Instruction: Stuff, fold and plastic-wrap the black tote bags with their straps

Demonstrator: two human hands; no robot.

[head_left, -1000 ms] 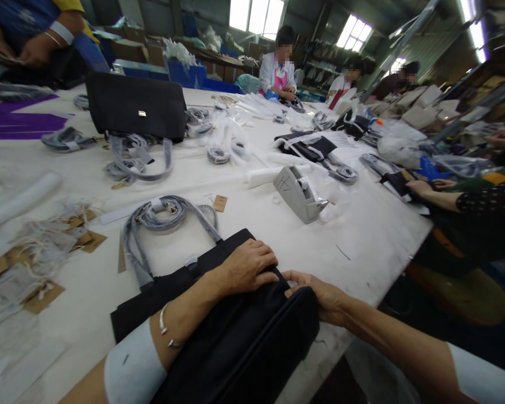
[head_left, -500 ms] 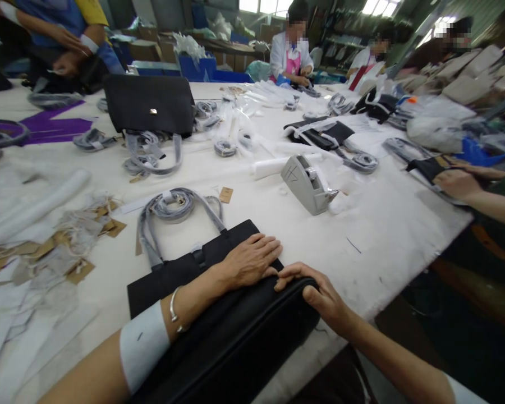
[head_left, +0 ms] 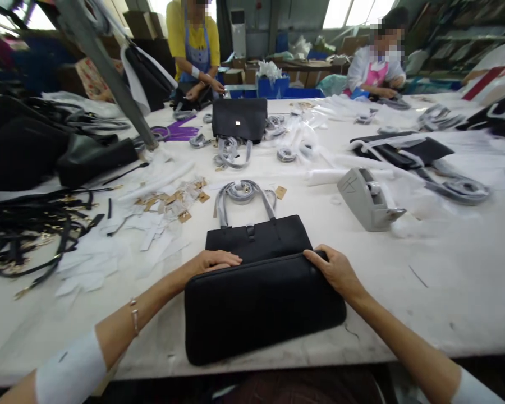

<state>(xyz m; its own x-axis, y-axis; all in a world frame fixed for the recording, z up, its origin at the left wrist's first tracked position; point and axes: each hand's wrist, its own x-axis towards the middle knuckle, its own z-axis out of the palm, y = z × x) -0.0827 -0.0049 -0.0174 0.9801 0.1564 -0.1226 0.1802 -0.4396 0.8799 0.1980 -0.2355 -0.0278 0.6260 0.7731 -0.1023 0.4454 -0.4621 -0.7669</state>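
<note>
1) Black bag [head_left: 265,308] lies on the bench [head_left: 446,303] before you, close to the near edge, its broad base facing you
2) Your left hand [head_left: 210,262] rests along the bag's upper edge, left of its middle; grip spread, fingers extended, not pinching
3) Your right hand [head_left: 339,274] is at the upper right corner; grip pinching that corner, thumb on top, other fingertips hidden
4) Film-wrapped straps [head_left: 240,192] extend from the bag's far side, coiled at their far end; one brown tag [head_left: 281,192] lies just beside them
5) Grey tape dispenser [head_left: 362,199] stands to your right, apart from the bag
6) Heap of tags [head_left: 172,201] lies to your left, beyond the left hand
7) Second black bag [head_left: 239,118] stands farther off
</note>
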